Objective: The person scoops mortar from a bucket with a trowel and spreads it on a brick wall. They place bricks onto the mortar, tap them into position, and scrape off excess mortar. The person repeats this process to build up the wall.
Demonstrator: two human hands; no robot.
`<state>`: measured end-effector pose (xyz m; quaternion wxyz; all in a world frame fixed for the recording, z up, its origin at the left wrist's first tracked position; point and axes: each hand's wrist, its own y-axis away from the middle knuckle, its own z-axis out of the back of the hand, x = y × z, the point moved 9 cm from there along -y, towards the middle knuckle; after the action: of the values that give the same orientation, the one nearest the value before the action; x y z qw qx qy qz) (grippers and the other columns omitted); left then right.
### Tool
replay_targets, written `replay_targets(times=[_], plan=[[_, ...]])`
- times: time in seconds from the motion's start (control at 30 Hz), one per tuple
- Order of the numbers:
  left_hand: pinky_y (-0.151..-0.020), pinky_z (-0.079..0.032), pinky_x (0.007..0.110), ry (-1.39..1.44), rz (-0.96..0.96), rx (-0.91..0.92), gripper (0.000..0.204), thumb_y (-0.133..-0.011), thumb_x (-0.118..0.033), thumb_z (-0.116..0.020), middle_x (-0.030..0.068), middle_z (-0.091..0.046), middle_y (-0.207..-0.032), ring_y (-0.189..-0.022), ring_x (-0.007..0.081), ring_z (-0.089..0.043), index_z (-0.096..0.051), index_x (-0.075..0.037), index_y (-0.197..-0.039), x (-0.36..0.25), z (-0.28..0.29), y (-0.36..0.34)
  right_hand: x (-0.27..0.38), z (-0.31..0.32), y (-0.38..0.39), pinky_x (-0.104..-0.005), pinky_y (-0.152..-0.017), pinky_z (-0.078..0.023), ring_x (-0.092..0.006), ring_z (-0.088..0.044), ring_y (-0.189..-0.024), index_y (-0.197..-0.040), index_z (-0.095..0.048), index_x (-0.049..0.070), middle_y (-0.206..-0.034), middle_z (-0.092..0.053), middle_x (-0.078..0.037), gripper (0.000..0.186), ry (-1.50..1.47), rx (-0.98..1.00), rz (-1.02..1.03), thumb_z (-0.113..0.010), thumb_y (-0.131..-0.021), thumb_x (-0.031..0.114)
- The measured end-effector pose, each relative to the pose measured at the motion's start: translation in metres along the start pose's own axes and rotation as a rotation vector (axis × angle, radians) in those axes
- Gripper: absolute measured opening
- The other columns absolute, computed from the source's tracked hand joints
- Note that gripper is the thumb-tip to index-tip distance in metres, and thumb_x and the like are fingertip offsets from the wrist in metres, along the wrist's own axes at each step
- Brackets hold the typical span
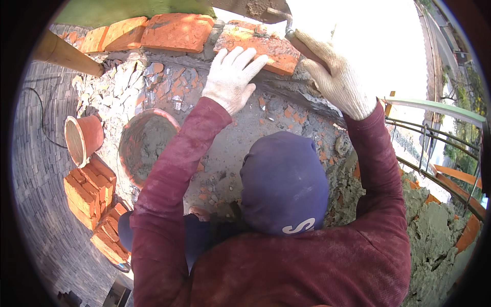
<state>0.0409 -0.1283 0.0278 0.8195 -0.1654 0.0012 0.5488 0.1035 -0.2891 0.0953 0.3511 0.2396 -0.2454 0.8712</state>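
My left hand (pixel 232 77), in a white knit glove, lies with fingers spread on the near edge of an orange brick (pixel 258 42). That brick sits at the right end of a row of laid bricks (pixel 176 33), above a grey mortar ledge (pixel 276 84). Past the brick's right end, my gloved right hand (pixel 337 74) is closed round the handle of a trowel (pixel 289 23). The trowel's bent metal neck points away to the far left; its blade cannot be made out clearly. Grey mortar fills the joint left of the brick.
A round basin (pixel 173 117) of wet mortar stands left of my left arm. Beyond it are a small orange bucket (pixel 93 132), stacked bricks (pixel 87 197) and a bamboo pole (pixel 66 53). Rubble covers the ground. Rough mortar (pixel 432 230) and metal rods (pixel 434 132) are at right.
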Motion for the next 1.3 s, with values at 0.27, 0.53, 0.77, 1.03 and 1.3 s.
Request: replay_targets(times=[0.27,0.53,0.77,1.03,1.3], plan=[[-0.113,-0.037,0.052,0.035,-0.095,0.022,0.069,-0.074,0.003,-0.069,0.0099,-0.06,-0.129,-0.126,0.0312,-0.055,-0.059,-0.014,-0.14,0.003,0.008,-0.012,0.0,0.005,0.02,-0.0367,-0.103,-0.053,-0.0292,-0.067,-0.123,-0.145,-0.058,0.006,-0.135,-0.067,-0.018,0.047,0.144,-0.001,-0.072,-0.066,-0.099,0.009],[-0.111,-0.038,0.05,-0.001,-0.099,-0.002,0.061,-0.074,-0.002,-0.073,0.0085,-0.062,-0.122,-0.119,0.0321,-0.058,-0.062,-0.015,-0.133,0.003,0.013,-0.02,0.003,0.006,0.014,-0.0389,-0.098,-0.056,-0.0307,-0.071,-0.116,-0.142,-0.061,0.009,-0.13,-0.07,-0.019,0.049,0.093,0.037,-0.09,-0.069,-0.094,0.01],[-0.11,-0.039,0.055,0.136,0.027,-0.128,0.058,-0.068,-0.017,-0.085,0.0059,-0.058,-0.124,-0.124,0.0302,-0.054,-0.067,-0.023,-0.123,-0.023,-0.001,-0.03,0.003,0.018,0.007,-0.0406,-0.093,-0.055,-0.0337,-0.073,-0.106,-0.137,-0.065,0.005,-0.121,-0.072,-0.02,0.052,0.067,0.033,-0.162,-0.073,-0.086,0.008],[-0.105,-0.043,0.056,0.037,-0.006,-0.302,0.041,-0.068,-0.018,-0.084,0.002,-0.06,-0.123,-0.121,0.0276,-0.055,-0.071,-0.025,-0.106,-0.028,-0.026,-0.031,-0.006,0.01,0.002,-0.0417,-0.088,-0.055,-0.0339,-0.071,-0.095,-0.134,-0.068,0.007,-0.105,-0.072,-0.017,0.05,0.105,0.077,-0.179,-0.074,-0.084,0.006],[-0.09,-0.047,0.053,0.046,-0.031,-0.376,0.028,-0.065,-0.011,-0.08,0.006,-0.062,-0.108,-0.111,0.0308,-0.059,-0.069,-0.013,-0.09,-0.04,-0.016,-0.048,-0.015,-0.012,0.009,-0.0362,-0.058,-0.051,-0.0242,-0.062,-0.063,-0.139,-0.065,0.017,-0.085,-0.059,-0.007,0.056,0.15,0.188,-0.203,-0.078,-0.085,0.015]])
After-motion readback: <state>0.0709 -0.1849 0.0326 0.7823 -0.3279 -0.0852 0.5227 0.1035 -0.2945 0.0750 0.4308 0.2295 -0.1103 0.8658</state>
